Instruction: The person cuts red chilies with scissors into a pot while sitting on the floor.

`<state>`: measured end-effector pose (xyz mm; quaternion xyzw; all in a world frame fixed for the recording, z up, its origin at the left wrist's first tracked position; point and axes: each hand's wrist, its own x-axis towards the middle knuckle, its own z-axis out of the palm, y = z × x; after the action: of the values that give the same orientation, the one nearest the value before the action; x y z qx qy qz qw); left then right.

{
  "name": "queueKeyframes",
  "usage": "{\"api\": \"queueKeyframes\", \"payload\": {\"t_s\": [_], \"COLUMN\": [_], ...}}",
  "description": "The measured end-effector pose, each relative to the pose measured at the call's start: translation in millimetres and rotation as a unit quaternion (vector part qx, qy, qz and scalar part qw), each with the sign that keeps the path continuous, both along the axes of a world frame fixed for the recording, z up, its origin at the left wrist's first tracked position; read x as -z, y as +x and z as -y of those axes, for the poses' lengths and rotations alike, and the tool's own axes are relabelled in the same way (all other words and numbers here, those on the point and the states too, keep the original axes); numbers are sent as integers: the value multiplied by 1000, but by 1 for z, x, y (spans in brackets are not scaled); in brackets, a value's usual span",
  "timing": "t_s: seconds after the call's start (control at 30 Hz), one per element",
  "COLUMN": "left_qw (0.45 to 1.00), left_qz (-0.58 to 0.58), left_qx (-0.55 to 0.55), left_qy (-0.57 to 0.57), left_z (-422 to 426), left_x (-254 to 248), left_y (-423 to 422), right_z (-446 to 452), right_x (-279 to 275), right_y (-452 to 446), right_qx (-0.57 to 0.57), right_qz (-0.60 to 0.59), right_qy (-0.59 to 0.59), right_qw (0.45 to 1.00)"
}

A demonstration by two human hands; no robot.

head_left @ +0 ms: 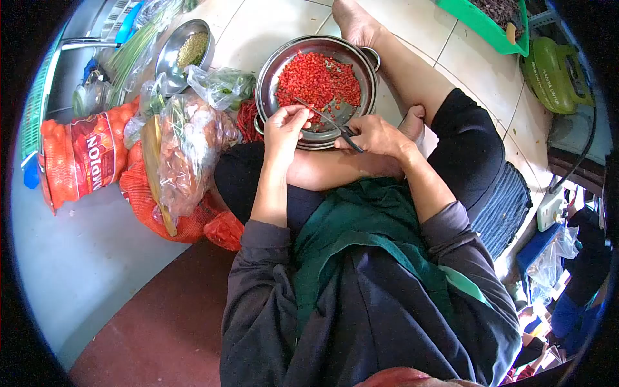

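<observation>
The right hand (374, 134) is wrapped around the dark handles of slim metal scissors (330, 120), whose blades slant over the near rim of a round, shiny metal pot (366, 90). The left hand (288, 126) has its thumb and fingers pinched together beside the blades; anything between the fingertips is too small to tell. Glossy chopped red pieces (316, 79), small and uneven, lie inside the pot, heaped toward its far edge and thinner near the hands. The pot, with looped side handles, rests on smooth pale floor tiles (251, 32).

Left of it, a crinkled clear plastic bag (184, 155) blurs its contents and covers part of a red mesh sack (145, 187). A metal bowl (169, 55) holds fine, greenish-tan bits. A green plastic tray (477, 32) is cut off at the top; the clutter at lower right is hard to make out.
</observation>
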<state>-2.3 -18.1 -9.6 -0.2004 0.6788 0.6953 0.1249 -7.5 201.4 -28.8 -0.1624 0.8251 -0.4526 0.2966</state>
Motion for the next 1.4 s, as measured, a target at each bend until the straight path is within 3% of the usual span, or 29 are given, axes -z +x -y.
{"api": "queueKeyframes", "payload": {"t_s": [0.27, 0.47, 0.87, 1.13, 1.4], "left_qw": [1000, 999, 999, 1000, 998], "left_qz": [-1, -15, -21, -11, -8], "left_qx": [-12, -29, -18, 7, -59], "left_qy": [5, 22, 22, -16, 25], "left_z": [4, 4, 1, 4, 1], "left_x": [0, 2, -2, 5, -2], "left_y": [-1, 0, 2, 4, 2], "right_z": [-1, 4, 2, 4, -1], "right_x": [-6, -26, -11, -14, -9], "right_y": [-1, 1, -1, -1, -1], "right_qx": [-1, -1, 5, -4, -8], "right_qz": [-2, 62, -17, -7, 5], "right_qy": [6, 0, 24, 19, 15], "right_qw": [1000, 998, 1000, 1000, 1000]}}
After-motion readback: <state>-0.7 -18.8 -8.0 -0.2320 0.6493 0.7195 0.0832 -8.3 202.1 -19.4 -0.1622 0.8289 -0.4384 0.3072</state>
